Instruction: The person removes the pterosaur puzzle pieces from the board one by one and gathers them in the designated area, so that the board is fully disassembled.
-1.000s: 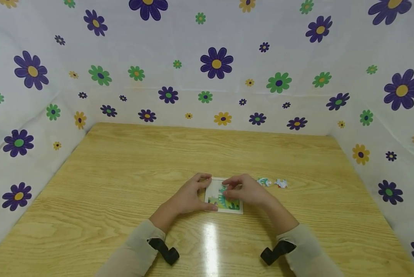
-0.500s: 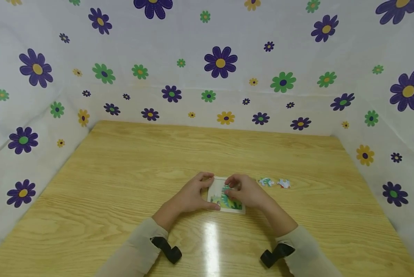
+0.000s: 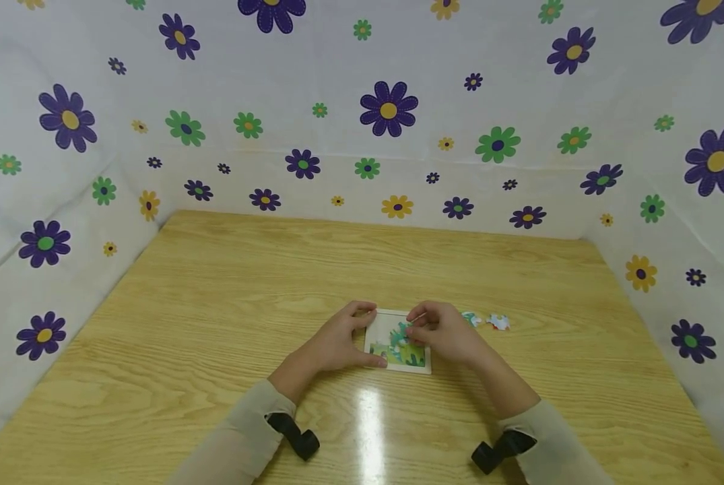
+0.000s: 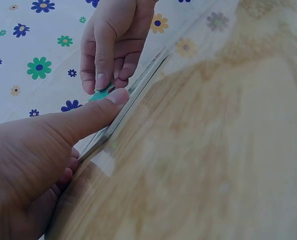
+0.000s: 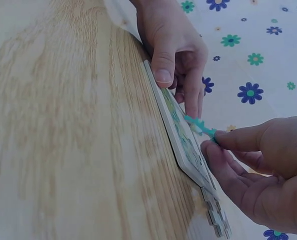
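A small puzzle board (image 3: 385,322) with a pale rim lies on the table, green and yellow pieces filling its lower part. Its upper left shows bare backing. The left hand (image 3: 341,339) grips the board's left side, thumb at the near edge and fingertips at the far edge. Between thumb and fingertips, the right hand (image 3: 449,331) pinches a teal, spiky-edged puzzle piece (image 5: 200,127). In the right wrist view this piece is tilted just above the board; whether its lower edge touches is unclear. The right fingers hide part of it in the head view.
Two loose puzzle pieces lie right of the board: one (image 3: 498,322) in full view, another (image 3: 471,318) partly behind the right hand. The wooden table (image 3: 228,283) meets a flower-printed cloth (image 3: 422,135) at its back and sides.
The right hand has shifted slightly right, and the teal piece in its fingers has turned, uncovering more of the board beneath. The left hand keeps its hold. The head view has shifted a little.
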### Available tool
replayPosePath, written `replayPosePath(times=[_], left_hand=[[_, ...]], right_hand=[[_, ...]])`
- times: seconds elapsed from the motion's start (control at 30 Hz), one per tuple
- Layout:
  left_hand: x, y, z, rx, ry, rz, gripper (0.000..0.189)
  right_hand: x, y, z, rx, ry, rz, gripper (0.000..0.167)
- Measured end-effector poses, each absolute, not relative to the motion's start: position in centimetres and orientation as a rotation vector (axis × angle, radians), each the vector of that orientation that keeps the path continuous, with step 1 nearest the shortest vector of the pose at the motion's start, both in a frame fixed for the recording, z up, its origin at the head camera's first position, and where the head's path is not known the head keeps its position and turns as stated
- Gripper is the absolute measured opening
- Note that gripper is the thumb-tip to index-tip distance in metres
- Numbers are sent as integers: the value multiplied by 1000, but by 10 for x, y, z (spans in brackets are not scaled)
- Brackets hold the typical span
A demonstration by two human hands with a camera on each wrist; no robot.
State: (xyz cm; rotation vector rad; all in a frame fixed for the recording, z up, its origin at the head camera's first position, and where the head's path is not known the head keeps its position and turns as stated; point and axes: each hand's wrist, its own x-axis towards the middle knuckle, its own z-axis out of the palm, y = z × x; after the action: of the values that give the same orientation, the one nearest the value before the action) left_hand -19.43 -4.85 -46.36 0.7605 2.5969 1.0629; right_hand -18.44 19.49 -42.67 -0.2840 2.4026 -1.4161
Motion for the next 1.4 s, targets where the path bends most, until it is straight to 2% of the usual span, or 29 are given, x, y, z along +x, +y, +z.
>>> replayPosePath(times=[0.4,1.4], left_hand=[[-193,-49,-464,754,2590,1070,105],[-191,-50,-463,771,2590,1087,104]], right_hand=[[-175,212,-420,-272,2386,-1458,31],[-156,269,-429,-54,2298,-1623,35]])
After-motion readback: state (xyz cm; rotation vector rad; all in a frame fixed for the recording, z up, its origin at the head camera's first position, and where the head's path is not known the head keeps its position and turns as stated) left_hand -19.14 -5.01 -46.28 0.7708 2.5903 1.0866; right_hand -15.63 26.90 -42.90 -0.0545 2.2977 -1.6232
